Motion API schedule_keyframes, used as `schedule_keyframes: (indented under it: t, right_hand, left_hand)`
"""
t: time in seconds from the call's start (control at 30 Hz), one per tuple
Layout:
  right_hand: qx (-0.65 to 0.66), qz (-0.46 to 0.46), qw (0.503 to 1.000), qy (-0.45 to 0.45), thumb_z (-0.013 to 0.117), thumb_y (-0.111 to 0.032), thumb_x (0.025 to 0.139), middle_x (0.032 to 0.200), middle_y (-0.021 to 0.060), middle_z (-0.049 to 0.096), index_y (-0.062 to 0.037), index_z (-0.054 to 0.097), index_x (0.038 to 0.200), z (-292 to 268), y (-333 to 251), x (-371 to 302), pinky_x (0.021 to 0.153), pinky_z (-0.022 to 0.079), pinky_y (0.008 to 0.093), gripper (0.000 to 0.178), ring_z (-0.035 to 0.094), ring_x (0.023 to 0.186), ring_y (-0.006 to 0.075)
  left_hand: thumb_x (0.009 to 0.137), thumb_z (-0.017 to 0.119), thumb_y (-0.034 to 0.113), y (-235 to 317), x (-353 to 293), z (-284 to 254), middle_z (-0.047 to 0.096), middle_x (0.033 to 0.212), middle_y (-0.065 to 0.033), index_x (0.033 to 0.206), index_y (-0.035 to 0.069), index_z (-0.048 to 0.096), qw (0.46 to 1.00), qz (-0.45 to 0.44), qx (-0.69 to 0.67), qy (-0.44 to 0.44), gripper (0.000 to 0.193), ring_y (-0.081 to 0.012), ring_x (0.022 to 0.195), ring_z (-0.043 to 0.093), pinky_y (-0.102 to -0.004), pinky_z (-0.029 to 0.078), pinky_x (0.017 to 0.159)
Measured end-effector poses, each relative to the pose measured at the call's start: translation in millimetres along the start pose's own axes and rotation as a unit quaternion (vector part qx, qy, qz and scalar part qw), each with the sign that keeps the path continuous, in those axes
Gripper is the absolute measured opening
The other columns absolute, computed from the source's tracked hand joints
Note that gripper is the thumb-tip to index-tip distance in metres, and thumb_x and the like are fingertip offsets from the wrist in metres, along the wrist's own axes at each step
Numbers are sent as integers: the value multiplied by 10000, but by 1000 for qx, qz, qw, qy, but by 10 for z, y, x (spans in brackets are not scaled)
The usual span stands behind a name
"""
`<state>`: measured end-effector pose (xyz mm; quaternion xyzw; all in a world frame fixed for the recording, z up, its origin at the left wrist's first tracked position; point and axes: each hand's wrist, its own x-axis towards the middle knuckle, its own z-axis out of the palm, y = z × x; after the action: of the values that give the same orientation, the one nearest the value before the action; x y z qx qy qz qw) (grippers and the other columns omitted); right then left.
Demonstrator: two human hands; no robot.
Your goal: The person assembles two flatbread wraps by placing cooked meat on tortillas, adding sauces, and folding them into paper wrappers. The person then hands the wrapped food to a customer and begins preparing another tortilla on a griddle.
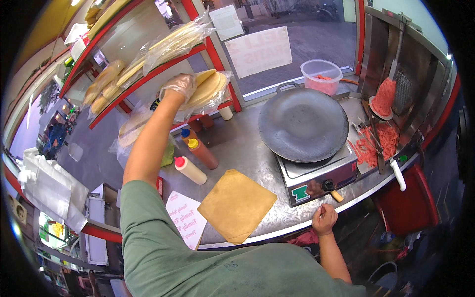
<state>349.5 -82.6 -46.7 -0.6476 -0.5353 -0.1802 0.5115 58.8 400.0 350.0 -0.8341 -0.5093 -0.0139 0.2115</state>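
Observation:
My left hand (181, 86), in thin clear plastic, reaches up to the shelf at the back left. Its fingers curl at the left edge of a stack of round flatbreads (212, 90) in a clear bag; the uppermost one is bent upward, and the fingertips are partly hidden. My bare right hand (324, 219) is closed, with nothing seen in it, by the counter's front edge just below the stove knob (328, 185). A dark domed griddle pan (303, 123) rests on the gas stove (316, 179). Square brown paper (237, 205) lies flat before me.
Left of the paper are a white squeeze bottle (191, 171), a red sauce bottle (203, 154) and a printed wrapper (184, 218). At right, shredded reddish meat (378, 143) lies near a knife (397, 174) and a meat cone (384, 98). A clear tub (321, 75) stands behind the pan.

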Motion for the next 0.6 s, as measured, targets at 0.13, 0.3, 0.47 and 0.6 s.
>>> schedule_keyframes:
  t: [0.13, 0.3, 0.47, 0.6]
  right_hand:
    - [2, -10, 1000, -1, 639, -7, 848, 725, 118, 565, 9, 605, 984, 1, -9, 4, 542, 460, 427, 142, 577, 596, 305]
    - [13, -32, 999, 3, 636, 19, 846, 701, 111, 531, 7, 588, 989, -18, -13, 46, 524, 437, 415, 152, 549, 564, 294]
    - [12, -29, 1000, -6, 640, 3, 827, 721, 117, 580, -3, 597, 973, -36, -23, 52, 541, 466, 424, 153, 588, 593, 309]
    - [17, -25, 1000, -8, 637, 2, 832, 722, 124, 589, -4, 592, 966, -38, -27, 66, 546, 467, 426, 141, 592, 597, 315]
  left_hand:
    - [998, 536, 293, -141, -14, -81, 721, 1187, -224, 1186, 109, 727, 999, 5, -11, 31, 325, -404, 1108, 696, -488, 554, 964]
    - [989, 562, 271, -153, 31, -105, 718, 1201, -213, 1162, 104, 720, 999, -4, 9, 44, 288, -393, 1136, 686, -488, 540, 981]
    - [971, 582, 275, -413, 95, 96, 721, 1174, -197, 1181, 149, 704, 989, -10, 10, 146, 274, -405, 1084, 693, -513, 544, 945]
    - [972, 574, 248, -419, 118, 107, 716, 1201, -199, 1225, 149, 697, 980, -45, 12, 195, 298, -410, 1113, 682, -514, 536, 972]
